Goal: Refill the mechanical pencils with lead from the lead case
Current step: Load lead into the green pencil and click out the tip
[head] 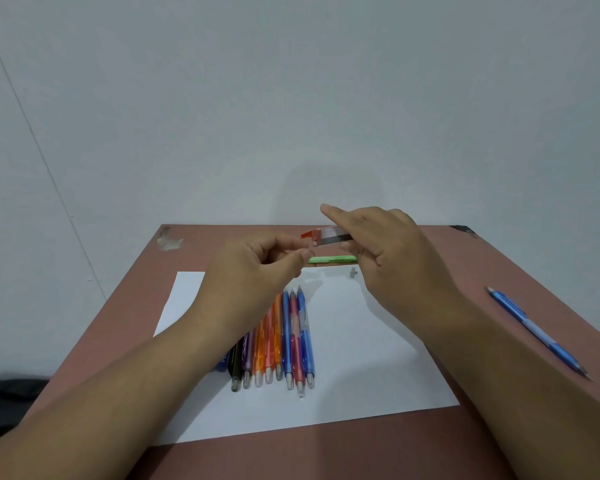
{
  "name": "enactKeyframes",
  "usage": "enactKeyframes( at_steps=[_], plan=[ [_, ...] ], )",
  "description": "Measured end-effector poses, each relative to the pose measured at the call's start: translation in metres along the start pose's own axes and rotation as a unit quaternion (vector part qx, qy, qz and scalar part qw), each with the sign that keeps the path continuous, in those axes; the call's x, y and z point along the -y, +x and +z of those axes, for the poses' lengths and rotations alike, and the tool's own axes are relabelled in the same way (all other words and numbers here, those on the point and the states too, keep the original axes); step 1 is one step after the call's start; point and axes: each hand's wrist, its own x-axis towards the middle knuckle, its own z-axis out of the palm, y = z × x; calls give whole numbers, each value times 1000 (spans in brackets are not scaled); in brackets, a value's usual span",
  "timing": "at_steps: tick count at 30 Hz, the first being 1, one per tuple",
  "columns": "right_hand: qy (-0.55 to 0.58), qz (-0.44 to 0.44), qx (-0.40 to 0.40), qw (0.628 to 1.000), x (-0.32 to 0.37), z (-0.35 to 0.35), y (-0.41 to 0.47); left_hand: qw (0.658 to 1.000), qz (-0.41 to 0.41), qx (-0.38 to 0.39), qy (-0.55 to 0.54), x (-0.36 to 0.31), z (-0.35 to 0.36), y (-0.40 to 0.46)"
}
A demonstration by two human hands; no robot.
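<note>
My right hand [388, 251] holds a small lead case [329, 236] above the table, its red cap end pointing left and its index finger stretched out over the case. My left hand [257, 265] hovers just left of the cap with thumb and fingers pinched together; any lead between them is too thin to see. Several mechanical pencils [281, 341] in black, purple, orange, blue and red lie side by side on a white sheet of paper [361, 358]. One more blue pencil [534, 330] lies alone at the right on the table. A green lead case [331, 259] lies behind the hands.
The brown table [326, 452] stands against a pale wall. A small grey piece [353, 273] lies on the paper near the green case. A scuffed patch [168, 239] marks the far left corner. Dark cloth [11, 396] lies off the table's left edge.
</note>
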Motion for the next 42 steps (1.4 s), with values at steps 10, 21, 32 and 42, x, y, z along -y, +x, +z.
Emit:
enactKeyframes(
  at_steps=[10, 21, 32, 42],
  plan=[
    [-3, -19, -8, 1000, 1, 3, 0, 998, -4, -32, -49, -3, 2, -2],
    [4, -22, -8, 1000, 2, 3, 1, 999, -6, -37, -27, 0, 4, -2],
    [66, 28, -1, 997, -2, -1, 1, 998, -14, -43, -52, 2, 0, 3],
    [92, 79, 26, 992, -8, -5, 2, 996, 9, -79, -44, 1, -10, 7]
  ],
)
